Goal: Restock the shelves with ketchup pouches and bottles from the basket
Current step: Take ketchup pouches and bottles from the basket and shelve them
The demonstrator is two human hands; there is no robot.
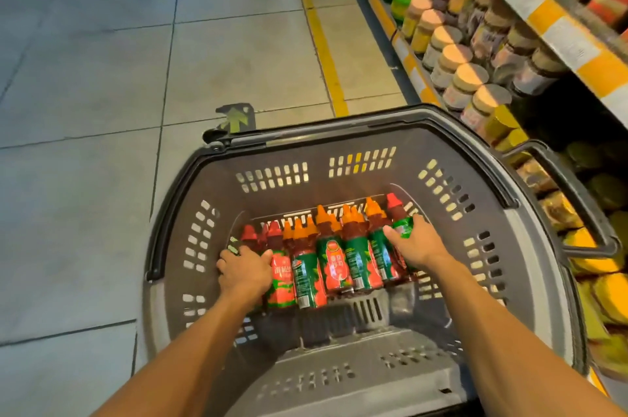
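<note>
Both my arms are reaching down into the basket [530, 246], which sits on the floor right in front of me. My left hand [243, 272] is curled over the end bottle at about 9 o'clock of the row, fingers wrapped round it. My right hand [416, 241] is at about 3 o'clock, gripping the green-labelled bottle [402, 226] with the red cap. Between my hands the rest of the ketchup bottles [334, 262] lie packed side by side on the basket bottom, caps pointing away from me. I can't honestly tell which of them are pouches.

What could go wrong: they're jammed tight, so pulling the two end ones could drag a neighbour up and drop it, or let the row roll loose. Slick labels plus one-handed grabs could mean a slip on the way up.

Further out, at 1 to 3 o'clock, are the shelves [543, 12] with jars [470, 76] crowded right to the edge. Shoving a bottle in carelessly could knock one onto the floor [102, 76].
</note>
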